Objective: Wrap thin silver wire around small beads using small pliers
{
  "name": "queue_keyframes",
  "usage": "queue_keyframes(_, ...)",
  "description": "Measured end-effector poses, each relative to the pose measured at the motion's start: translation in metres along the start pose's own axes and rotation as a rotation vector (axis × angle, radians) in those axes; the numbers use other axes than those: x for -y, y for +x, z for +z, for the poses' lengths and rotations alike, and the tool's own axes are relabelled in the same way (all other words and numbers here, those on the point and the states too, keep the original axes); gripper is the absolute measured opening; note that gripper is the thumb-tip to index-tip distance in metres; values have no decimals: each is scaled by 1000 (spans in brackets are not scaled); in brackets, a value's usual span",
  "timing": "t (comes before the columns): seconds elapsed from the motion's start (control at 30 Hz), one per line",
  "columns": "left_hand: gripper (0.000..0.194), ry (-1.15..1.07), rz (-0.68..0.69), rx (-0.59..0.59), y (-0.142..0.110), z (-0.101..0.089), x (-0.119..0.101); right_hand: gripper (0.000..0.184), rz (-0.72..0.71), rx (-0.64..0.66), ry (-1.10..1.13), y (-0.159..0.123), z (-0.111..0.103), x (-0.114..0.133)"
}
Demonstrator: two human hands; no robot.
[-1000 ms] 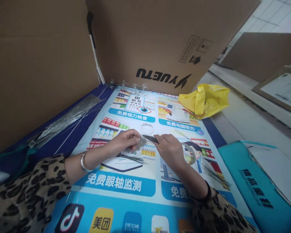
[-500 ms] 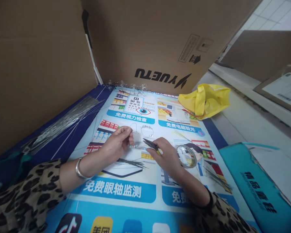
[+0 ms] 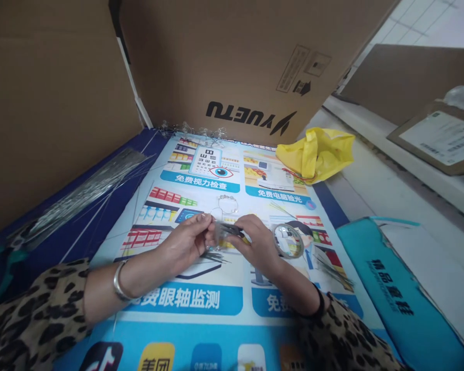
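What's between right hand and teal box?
Head view: a clear ring-shaped item nearer the right hand, then a bunch of thin strands nearer the teal box.

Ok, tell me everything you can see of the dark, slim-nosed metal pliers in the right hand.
The dark, slim-nosed metal pliers look tapered, with a small patch of yellow toward the handles. The right hand grips them and hides most of the handles. They are held above the blue-and-white printed sheet, nose pointing toward the left hand. The nose is blurred, so I can't tell whether the jaws are open or closed, or what they touch.
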State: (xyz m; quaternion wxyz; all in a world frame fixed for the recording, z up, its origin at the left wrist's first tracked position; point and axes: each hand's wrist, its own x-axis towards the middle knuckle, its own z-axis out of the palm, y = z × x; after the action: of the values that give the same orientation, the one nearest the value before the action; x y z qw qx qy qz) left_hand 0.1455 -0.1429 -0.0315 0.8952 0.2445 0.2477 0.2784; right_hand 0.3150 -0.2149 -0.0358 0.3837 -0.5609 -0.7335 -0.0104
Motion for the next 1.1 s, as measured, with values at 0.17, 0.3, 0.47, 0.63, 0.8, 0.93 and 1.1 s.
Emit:
queue_keyframes(0.17, 19, 47, -105, 115, -1, 0, 5, 15, 89, -36, 49, 5, -4, -4)
queue_keyframes(0.3, 15, 36, -88, 139, -1, -3, 5, 12, 181, -12, 55, 5, -8, -4)
queue_keyframes(0.47, 21, 66, -60, 200, 0, -5, -3, 12, 268, 105, -33, 5, -14, -6)
queue_keyframes(0.63, 19, 93, -41, 253, -1, -4, -7, 13, 289, 221, -80, 7, -19, -8)
queue_keyframes(0.8, 21, 119, -28, 239, 1, -6, -7, 14, 342, 345, -71, 8, -18, -8)
queue_keyframes(0.93, 15, 183, 50, 84, 2, -8, -6, 18, 382, 389, -74, 7, -17, -5)
queue_keyframes(1.1, 17, 316, 121, -30, 0, -6, -5, 23, 452, 426, -13, 8, -18, -2)
